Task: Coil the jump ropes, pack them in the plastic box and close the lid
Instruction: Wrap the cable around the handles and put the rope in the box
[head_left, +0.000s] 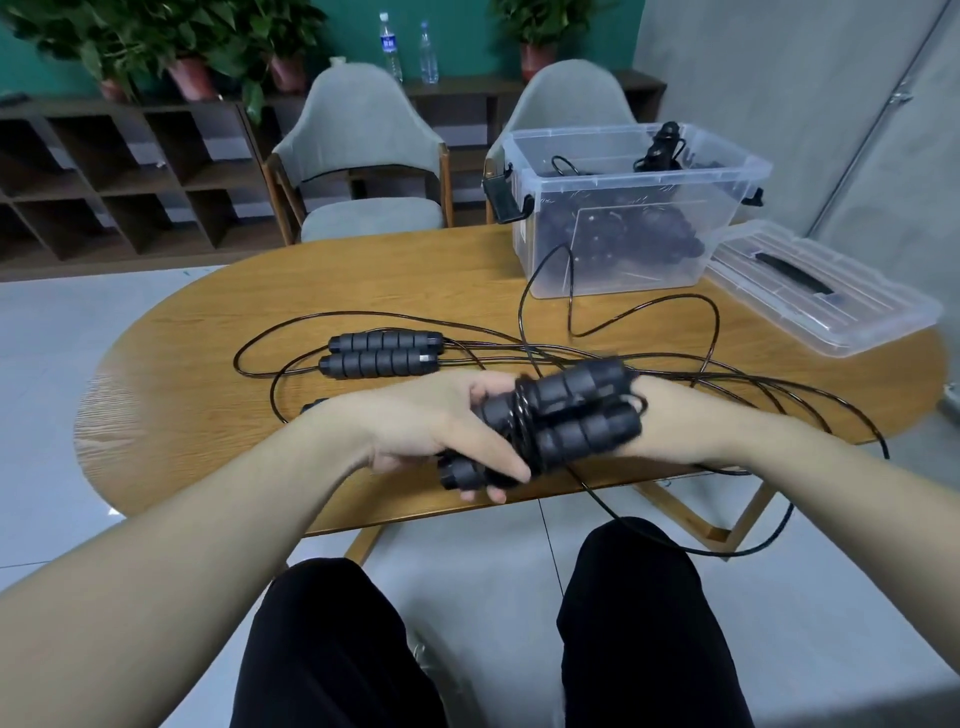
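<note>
Black foam handles (563, 421), two of them side by side, held just above the near edge of a wooden oval table (208, 364). Long axis running lower-left to upper-right, from one palm toward the other. Gripped at the lower-left end by the left hand (441, 426), fingers curled under and around, thumb laid along the top. Several turns of thin black cord (524, 426) already wrapped across the middle of the pair, right beside the left thumb tip. Upper-right ends of the handles resting against the right hand (670, 423), mostly hidden behind them; fingers not visible, so cannot tell whether curled or straight, nor whether pinching the cord. Loose remainder of the cord trailing from under the handles, down past the table edge in a wide loop near the right knee, so closer to the right hand and probably the part to be fed into the next turn.

Further back on the table, a second pair of handles (384, 353) lying parallel, uncoiled cord spread around them. Beyond, far right, a clear plastic box (623, 208), open, with dark coiled ropes already inside. Just right of the box, touching the table, the lid (831, 296), off. Packing judged partly done.
</note>
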